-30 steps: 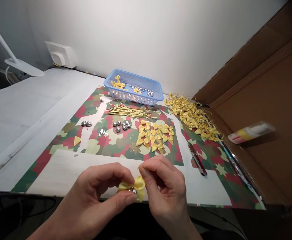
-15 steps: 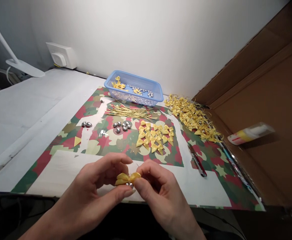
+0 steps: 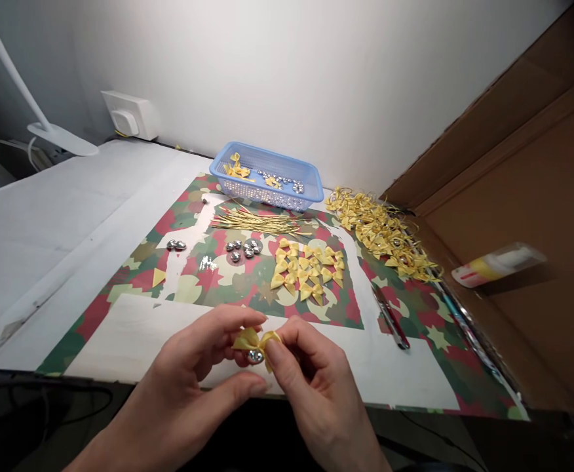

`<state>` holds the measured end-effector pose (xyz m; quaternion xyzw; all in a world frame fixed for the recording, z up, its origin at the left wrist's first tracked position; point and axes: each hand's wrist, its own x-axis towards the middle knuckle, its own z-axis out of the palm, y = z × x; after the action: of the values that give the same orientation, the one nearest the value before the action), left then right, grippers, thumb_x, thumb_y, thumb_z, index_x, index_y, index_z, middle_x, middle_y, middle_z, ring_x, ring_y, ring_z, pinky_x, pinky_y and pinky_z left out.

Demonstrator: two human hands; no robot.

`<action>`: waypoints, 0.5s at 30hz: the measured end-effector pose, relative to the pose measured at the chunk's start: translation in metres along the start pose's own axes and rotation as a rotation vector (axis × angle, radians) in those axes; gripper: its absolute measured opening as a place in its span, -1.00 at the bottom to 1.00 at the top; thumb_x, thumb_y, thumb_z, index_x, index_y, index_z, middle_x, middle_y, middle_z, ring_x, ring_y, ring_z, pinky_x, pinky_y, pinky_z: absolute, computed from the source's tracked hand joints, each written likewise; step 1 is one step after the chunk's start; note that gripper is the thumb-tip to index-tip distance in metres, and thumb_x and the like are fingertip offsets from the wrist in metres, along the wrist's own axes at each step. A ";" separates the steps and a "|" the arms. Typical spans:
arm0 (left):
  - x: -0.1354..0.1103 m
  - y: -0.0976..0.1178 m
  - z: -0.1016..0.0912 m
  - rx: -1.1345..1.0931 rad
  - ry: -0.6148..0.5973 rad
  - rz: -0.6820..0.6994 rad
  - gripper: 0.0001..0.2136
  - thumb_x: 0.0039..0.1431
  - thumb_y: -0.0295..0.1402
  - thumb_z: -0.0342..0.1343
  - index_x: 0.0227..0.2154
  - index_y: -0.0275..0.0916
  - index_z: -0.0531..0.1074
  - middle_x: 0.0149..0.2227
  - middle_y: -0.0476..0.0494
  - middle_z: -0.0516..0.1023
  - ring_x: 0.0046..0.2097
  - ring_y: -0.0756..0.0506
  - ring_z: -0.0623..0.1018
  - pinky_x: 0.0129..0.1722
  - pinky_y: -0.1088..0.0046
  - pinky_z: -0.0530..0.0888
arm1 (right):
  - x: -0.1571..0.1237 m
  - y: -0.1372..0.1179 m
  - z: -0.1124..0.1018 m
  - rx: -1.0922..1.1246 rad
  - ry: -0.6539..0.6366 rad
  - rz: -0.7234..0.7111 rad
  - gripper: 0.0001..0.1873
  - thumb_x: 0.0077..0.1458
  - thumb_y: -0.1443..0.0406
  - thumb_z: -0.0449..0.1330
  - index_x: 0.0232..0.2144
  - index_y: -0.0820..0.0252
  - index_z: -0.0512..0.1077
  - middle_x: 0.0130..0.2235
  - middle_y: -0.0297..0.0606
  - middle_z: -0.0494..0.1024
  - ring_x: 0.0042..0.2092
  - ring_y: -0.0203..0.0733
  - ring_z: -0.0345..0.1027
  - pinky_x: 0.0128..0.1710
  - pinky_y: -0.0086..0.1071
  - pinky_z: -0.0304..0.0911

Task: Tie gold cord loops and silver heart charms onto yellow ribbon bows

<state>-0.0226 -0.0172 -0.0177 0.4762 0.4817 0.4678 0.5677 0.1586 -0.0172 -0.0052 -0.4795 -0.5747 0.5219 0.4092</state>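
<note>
A yellow ribbon bow [image 3: 248, 338] with shiny silver bells [image 3: 255, 356] at its centre is in front of me, over the near edge of the table. My right hand [image 3: 311, 373] pinches the bow's right side between thumb and forefinger. Around the left side curves my left hand [image 3: 203, 367], its thumb apart from the fingers. Some of its fingertips lie behind the bow; whether they touch it I cannot tell. Beyond the hands, several loose yellow bows [image 3: 309, 269] lie in rows, with silver bells [image 3: 244, 249] to their left.
Gold twist ties [image 3: 262, 221] lie before a blue basket [image 3: 267, 154] holding bows and bells. Finished-looking bows with ties [image 3: 380, 229] are heaped at right. A red utility knife [image 3: 390, 318] lies nearer. A cardboard wall [image 3: 503, 190] bounds the right side, with a bottle [image 3: 498, 265] against it.
My left thumb has moved down, away from the bow. The bow has risen slightly and turned, so its bells show more. The view has shifted a little.
</note>
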 end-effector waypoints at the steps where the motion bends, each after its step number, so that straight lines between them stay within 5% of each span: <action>1: 0.000 0.001 -0.001 -0.041 -0.015 -0.051 -0.58 0.05 -0.47 0.47 -0.02 0.05 0.71 -0.07 0.00 0.75 -0.07 -0.13 0.71 -0.08 0.55 0.64 | 0.000 0.001 0.000 0.010 -0.010 0.019 -0.61 0.44 0.08 0.16 -0.38 0.19 0.41 -0.40 -0.38 0.33 -0.40 -0.32 0.13 -0.40 -0.40 0.08; 10: 0.008 0.002 -0.004 -0.149 -0.115 -0.052 -0.87 0.19 -0.43 0.44 -0.23 -0.07 0.75 -0.21 -0.03 0.72 -0.19 -0.09 0.67 -0.15 0.55 0.61 | 0.004 0.000 -0.020 -0.114 -0.068 0.022 -0.72 0.35 0.13 0.22 -0.24 0.21 0.60 -0.29 -0.25 0.55 -0.28 -0.22 0.37 -0.30 -0.37 0.22; 15: 0.007 0.004 -0.005 -0.207 -0.181 -0.117 -0.88 0.17 -0.43 0.46 -0.24 -0.09 0.74 -0.30 0.00 0.67 -0.28 -0.04 0.60 -0.27 0.59 0.54 | 0.012 0.003 -0.032 -0.232 0.002 -0.125 -0.78 0.28 0.28 0.29 -0.42 0.18 0.63 -0.41 -0.28 0.52 -0.36 -0.24 0.38 -0.37 -0.38 0.23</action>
<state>-0.0274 -0.0092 -0.0150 0.4263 0.4046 0.4363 0.6813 0.1878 0.0013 -0.0051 -0.4872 -0.6598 0.4248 0.3832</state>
